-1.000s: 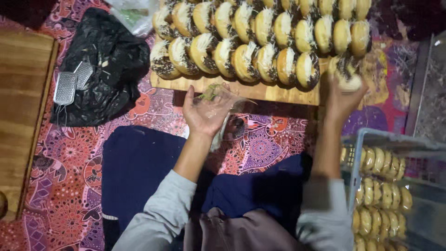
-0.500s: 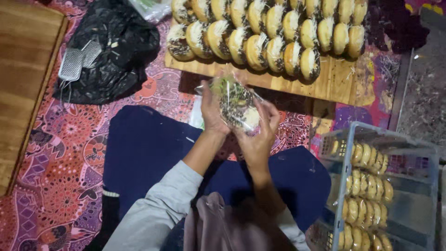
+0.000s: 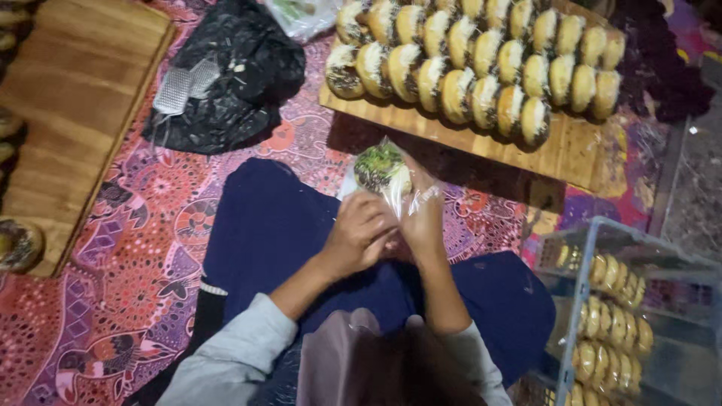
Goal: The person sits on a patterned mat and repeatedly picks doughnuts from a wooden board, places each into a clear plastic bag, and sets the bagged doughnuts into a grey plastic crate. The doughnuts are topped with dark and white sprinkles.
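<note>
Left hand (image 3: 359,234): closed around the lower part of a clear plastic bag (image 3: 391,197), fingers curled, grip tight on the film just below the pastry.
Right hand (image 3: 423,218): pressed against the bag from the other side, fingers pinching the plastic; the two hands touch each other over the lap.
Pastry (image 3: 382,168): a round filled one with a dark, sprinkled rim and a greenish top, sitting inside the bag above both hands, tilted slightly toward the wooden board.
Bag state: the film is bunched at the hands; whether its mouth is already twisted shut cannot be told, as the fingers cover it.
Lap: dark blue cloth (image 3: 286,225) over the crossed legs, directly under the hands.
Wooden board (image 3: 579,150): lies ahead of the hands on the floor, carrying two rows of similar round pastries (image 3: 466,71) stood on edge, close-packed and touching.
Patterned mat (image 3: 113,301): red and purple, spread on the floor under everything.
Black plastic bag (image 3: 233,75): crumpled, to the left of the board, with a small silvery packet (image 3: 184,86) lying on it.
Second wooden board (image 3: 75,113): far left, mostly bare, with a pastry (image 3: 16,244) at its near corner.
Crate (image 3: 639,316): pale plastic, at the right, near the right knee, holding rows of wrapped pastries.
Sleeves: grey, reaching the forearms.
</note>
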